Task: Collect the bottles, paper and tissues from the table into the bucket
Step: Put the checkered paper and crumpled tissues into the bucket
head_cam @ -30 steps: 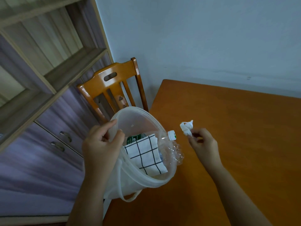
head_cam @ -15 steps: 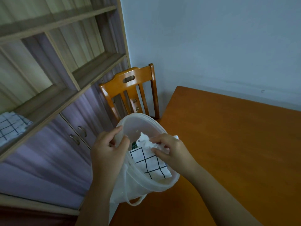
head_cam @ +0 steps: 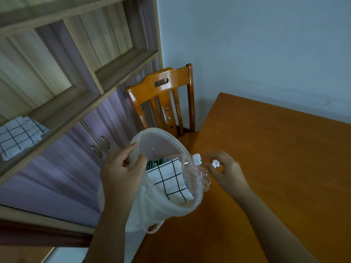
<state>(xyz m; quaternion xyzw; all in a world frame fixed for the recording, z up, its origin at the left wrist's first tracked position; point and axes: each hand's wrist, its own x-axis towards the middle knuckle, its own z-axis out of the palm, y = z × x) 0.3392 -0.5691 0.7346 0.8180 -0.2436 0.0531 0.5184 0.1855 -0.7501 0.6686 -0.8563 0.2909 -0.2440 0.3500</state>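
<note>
My left hand [head_cam: 121, 169] grips the near rim of a translucent white bucket [head_cam: 161, 133], held tilted at the table's left edge. Inside lie a white sheet with a black grid [head_cam: 171, 181] and a bottle with a green label [head_cam: 154, 163]. A crushed clear bottle [head_cam: 199, 177] with a white cap pokes out over the right rim. My right hand [head_cam: 228, 173] hovers over the table just right of that bottle, its fingers curled around a small white tissue wad [head_cam: 215, 163].
The orange wooden table [head_cam: 275, 158] stretches to the right. A wooden chair [head_cam: 165, 88] stands behind the bucket against the wall. On the left is a shelf unit [head_cam: 76, 103] with a checked cloth [head_cam: 17, 137] on one shelf.
My right hand was over the bucket mouth with the tissue half a second ago; it is now outside, to the right of the rim. The crushed bottle shows again. The left hand keeps its grip.
</note>
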